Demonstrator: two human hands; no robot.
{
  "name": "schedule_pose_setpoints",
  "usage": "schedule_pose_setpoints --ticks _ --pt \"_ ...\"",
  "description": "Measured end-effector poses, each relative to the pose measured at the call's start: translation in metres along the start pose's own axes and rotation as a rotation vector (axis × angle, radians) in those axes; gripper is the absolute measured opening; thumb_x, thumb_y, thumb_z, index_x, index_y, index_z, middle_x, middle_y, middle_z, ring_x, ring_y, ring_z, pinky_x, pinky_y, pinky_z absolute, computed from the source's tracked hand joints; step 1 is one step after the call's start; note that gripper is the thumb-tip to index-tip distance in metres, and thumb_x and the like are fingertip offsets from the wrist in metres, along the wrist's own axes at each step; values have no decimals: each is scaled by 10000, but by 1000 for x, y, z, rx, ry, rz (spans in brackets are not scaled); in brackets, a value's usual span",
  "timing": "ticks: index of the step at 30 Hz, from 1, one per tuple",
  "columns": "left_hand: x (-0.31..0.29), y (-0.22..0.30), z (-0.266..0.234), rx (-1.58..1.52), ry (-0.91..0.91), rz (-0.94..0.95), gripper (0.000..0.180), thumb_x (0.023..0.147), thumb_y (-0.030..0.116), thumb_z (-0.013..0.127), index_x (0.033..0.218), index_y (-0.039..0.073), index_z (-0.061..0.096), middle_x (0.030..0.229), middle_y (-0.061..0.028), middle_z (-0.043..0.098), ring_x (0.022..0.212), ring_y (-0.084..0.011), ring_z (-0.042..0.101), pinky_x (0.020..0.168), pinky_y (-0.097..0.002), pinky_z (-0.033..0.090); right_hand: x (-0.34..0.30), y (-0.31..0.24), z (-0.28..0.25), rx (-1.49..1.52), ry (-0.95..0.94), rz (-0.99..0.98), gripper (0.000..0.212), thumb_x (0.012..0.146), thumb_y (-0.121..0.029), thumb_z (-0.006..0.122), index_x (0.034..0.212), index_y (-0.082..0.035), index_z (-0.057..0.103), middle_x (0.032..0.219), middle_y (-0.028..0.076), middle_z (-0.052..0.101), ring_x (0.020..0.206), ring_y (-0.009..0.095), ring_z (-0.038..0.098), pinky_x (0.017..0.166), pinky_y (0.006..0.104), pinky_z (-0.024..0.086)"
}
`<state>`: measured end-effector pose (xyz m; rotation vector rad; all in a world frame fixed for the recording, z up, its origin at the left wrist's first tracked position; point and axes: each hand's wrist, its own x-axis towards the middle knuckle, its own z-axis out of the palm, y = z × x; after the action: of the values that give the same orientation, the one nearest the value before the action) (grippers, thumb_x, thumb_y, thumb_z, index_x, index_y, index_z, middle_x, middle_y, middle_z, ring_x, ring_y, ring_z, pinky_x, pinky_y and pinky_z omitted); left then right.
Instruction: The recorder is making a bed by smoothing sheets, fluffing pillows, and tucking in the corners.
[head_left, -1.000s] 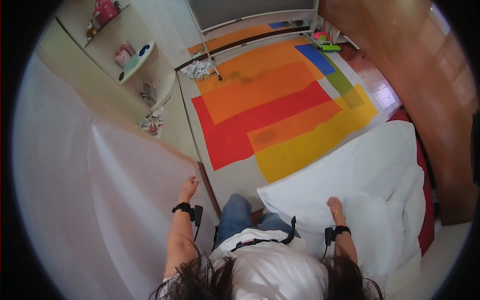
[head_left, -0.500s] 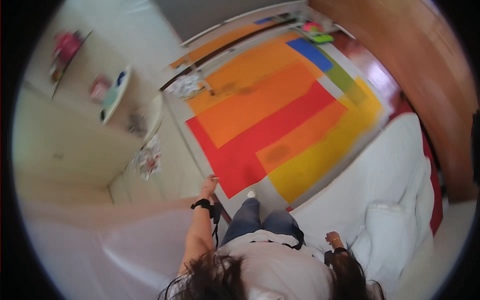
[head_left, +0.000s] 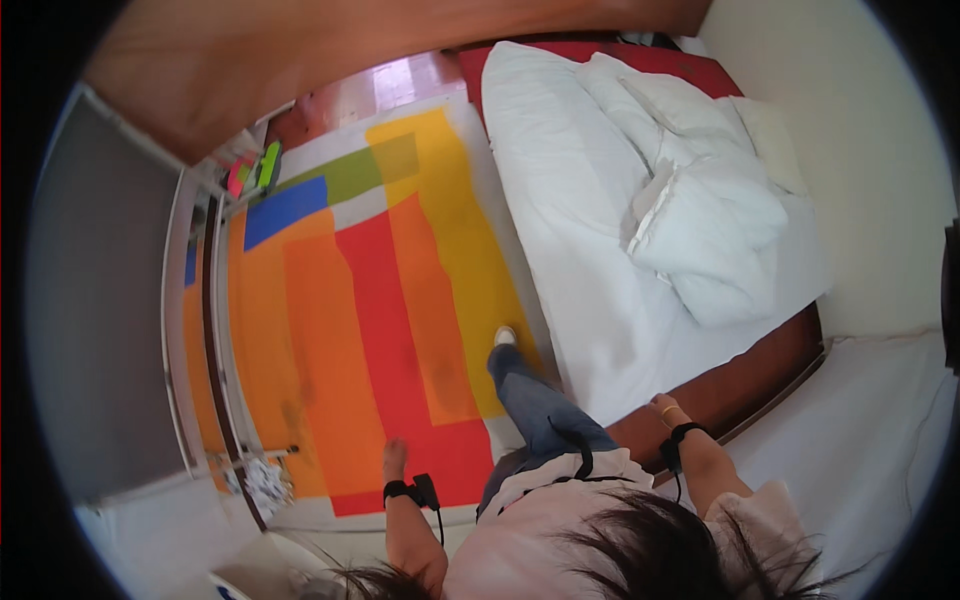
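My left hand [head_left: 395, 461] hangs over the red part of a colourful block-patterned rug [head_left: 350, 370]. Its fingers are too small and soft in the picture to make out, and no object shows in it. My right hand [head_left: 666, 408] is beside the foot end of the bed, near the white sheet [head_left: 600, 345] and the brown wooden bed frame [head_left: 722, 396]. Its fingers are curled in, with nothing seen in them. Both wrists wear black straps with small devices. On the bed lies a rumpled white duvet [head_left: 715, 235].
A white shoe [head_left: 505, 336] steps on the rug's yellow strip. At the left stand a grey panel [head_left: 120, 300] and a low rail with a white bundle [head_left: 268, 486]. Pink and green items [head_left: 268, 166] sit by the far left corner. A brown wooden surface [head_left: 380, 50] spans the far side.
My view has turned to the right, bringing the bed and duvet ahead and sending the wall shelves out of sight. One foot has stepped forward. My right hand is now near the bed frame.
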<state>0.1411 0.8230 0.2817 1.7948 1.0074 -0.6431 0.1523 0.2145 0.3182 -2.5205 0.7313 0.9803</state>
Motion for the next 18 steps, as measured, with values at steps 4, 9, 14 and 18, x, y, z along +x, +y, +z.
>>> schedule_pose_setpoints --ticks 4,9,14,18 --pt "83 149 -3 30 43 187 226 794 229 427 919 55 502 703 -23 526 597 -120 506 466 -245 394 47 -51 -16 93 -220 127 330 691 -283 487 879 -22 560 896 159 572 874 303 527 777 356 410" --pt "172 346 -1 121 -10 518 322 803 252 440 964 -18 510 745 -104 565 695 -192 541 618 -317 430 127 -170 -82 225 117 -125 289 706 -282 476 869 -54 549 872 154 574 841 296 535 752 354 422" --pt "194 555 76 201 -242 666 361 790 248 467 1023 -28 488 923 -144 557 865 -196 523 744 -291 404 203 -255 -152 414 286 -75 284 709 -284 482 882 -66 539 854 148 580 822 290 543 740 346 430" --pt "277 663 82 415 -325 779 374 785 260 455 1030 -21 484 966 -158 549 920 -220 515 794 -293 385 253 -360 -191 497 279 -92 286 707 -273 482 897 -66 541 852 151 580 824 288 544 741 344 429"
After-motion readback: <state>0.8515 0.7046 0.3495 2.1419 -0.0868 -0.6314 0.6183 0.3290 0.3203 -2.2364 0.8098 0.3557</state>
